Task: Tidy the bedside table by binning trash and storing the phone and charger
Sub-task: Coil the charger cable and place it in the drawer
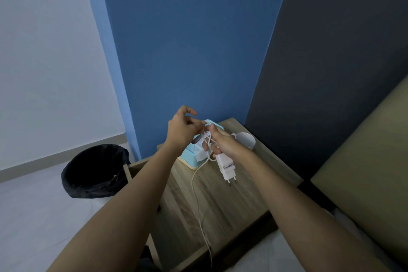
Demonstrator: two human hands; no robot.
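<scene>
- While held above the bedside table (231, 201), white charger (226, 166) gripped in right hand (223, 141), fingers curled tight around its body, prongs pointing toward 5 o'clock.
- Left hand (183, 128) at 9 o'clock of the right, thumb and forefinger pinched on a loop of the cable (199, 201), remaining fingers loosely spread.
- Cable half wound near the hands; long tail hanging toward 6 o'clock, across the tabletop and over its near edge.
- Judged mid-step: coiling the cable before storing the charger.
- Phone not visible anywhere; location cannot be told.
- Tissue box (189, 157) directly beneath the hands, white mug (245, 140) just beside the right wrist at 3 o'clock.
- Lined bin (95, 170) on the floor at 9 o'clock of the table, well apart.
- Risk: dangling tail snagging on the table's near edge, jerking loops loose from the pinch.
- Risk: right wrist or swinging prongs knocking the mug, given how close it stands.
- Risk: loose loops slipping off and tangling if wound too slackly.
</scene>
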